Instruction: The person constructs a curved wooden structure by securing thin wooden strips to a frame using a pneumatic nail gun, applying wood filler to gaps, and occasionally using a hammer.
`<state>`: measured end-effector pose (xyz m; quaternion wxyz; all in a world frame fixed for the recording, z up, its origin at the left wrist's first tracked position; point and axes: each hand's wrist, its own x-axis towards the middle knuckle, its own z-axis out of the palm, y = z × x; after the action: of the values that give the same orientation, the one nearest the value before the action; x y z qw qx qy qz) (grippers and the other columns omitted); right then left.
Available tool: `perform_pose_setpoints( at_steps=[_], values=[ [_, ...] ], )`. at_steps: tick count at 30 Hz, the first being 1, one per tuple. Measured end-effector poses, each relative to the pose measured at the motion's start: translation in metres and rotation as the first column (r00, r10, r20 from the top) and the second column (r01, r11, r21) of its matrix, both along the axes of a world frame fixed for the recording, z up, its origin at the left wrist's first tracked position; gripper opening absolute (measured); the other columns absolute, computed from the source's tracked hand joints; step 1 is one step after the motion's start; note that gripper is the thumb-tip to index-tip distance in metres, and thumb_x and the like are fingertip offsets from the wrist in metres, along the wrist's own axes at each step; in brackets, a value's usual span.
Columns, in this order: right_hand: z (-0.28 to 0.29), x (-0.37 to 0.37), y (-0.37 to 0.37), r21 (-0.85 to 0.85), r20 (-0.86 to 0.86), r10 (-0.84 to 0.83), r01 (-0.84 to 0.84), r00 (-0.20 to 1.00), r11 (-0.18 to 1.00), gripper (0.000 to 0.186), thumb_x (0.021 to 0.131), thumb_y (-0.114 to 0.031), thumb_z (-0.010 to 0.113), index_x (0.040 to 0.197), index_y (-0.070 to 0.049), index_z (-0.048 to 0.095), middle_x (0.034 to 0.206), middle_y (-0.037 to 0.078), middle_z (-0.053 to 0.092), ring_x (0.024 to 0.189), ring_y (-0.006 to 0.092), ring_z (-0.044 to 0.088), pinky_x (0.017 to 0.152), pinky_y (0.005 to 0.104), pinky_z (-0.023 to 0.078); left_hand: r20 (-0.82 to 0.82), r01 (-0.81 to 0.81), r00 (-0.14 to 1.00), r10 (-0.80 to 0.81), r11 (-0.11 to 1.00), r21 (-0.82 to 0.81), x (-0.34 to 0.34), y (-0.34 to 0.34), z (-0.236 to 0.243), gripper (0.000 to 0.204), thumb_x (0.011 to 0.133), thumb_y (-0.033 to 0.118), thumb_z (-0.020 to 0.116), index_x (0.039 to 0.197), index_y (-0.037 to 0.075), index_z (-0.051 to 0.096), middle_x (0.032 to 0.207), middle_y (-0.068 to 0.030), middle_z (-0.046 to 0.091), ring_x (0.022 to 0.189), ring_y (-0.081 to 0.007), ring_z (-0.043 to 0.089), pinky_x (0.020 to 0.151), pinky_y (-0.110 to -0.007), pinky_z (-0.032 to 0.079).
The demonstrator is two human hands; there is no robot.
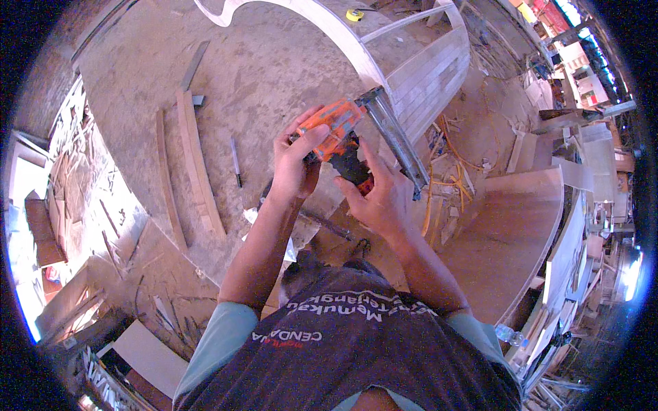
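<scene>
orange nailer (336, 130) sits between the person's left hand (296, 157), clasped about its body, and right hand (385, 198), curled round its black handle (351, 168).

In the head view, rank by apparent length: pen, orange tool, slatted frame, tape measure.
1. Slatted frame, even cut off by the upper edge
2. Orange tool, though nearer the camera
3. Pen
4. Tape measure
</scene>
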<state>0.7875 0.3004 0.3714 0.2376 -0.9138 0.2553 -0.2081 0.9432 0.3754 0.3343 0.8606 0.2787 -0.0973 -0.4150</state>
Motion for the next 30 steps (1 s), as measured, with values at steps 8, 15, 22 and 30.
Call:
perform_pose_setpoints(
  at_steps=[8,15,22,30],
  values=[
    [-0.013,-0.010,0.013,0.168,-0.059,0.040,-0.030,0.997,0.985,0.081,0.078,-0.030,0.083,0.147,-0.007,0.047,0.097,0.019,0.072,0.083,0.0329,0.073,0.071,0.0413,0.057,-0.030,-0.041,0.999,0.045,0.990,0.133,-0.009,0.025,-0.020,0.067,0.087,0.008,0.074,0.144,-0.010,0.043,0.128,-0.0205,0.062,0.112,-0.0272,0.065,0.095,-0.042,0.054],
    [-0.101,0.018,0.024,0.230,-0.209,0.050,0.000,0.977,0.973,0.074,0.078,-0.031,0.083,0.142,-0.017,0.048,0.082,0.014,0.072,0.078,0.0349,0.073,0.071,0.0469,0.056,0.216,-0.293,0.953,0.211,0.816,0.498,-0.010,0.120,-0.042,0.065,0.093,0.012,0.070,0.146,-0.010,0.040,0.129,-0.0154,0.061,0.110,-0.0199,0.061,0.100,-0.031,0.046],
    [-0.168,0.059,0.016,0.031,-0.102,0.065,-0.062,0.993,0.998,0.063,0.080,-0.034,0.079,0.134,-0.015,0.052,0.090,0.018,0.072,0.087,0.0405,0.070,0.078,0.0531,0.054,0.436,-0.630,0.775,0.458,0.509,0.586,-0.026,0.245,-0.052,0.016,0.096,0.014,0.068,0.100,-0.001,0.070,0.089,-0.0040,0.068,0.082,-0.0115,0.062,0.077,-0.027,0.049],
    [-0.184,0.052,0.000,0.046,-0.189,0.230,-0.226,0.955,0.973,0.052,0.080,-0.027,0.078,0.126,-0.009,0.060,0.111,0.018,0.068,0.103,0.0384,0.066,0.090,0.0530,0.050,0.566,-0.749,0.630,0.532,0.227,0.622,-0.123,0.281,-0.093,0.027,0.101,0.021,0.064,0.084,0.000,0.066,0.073,-0.0019,0.062,0.063,-0.0081,0.056,0.060,-0.025,0.047]
  ],
)
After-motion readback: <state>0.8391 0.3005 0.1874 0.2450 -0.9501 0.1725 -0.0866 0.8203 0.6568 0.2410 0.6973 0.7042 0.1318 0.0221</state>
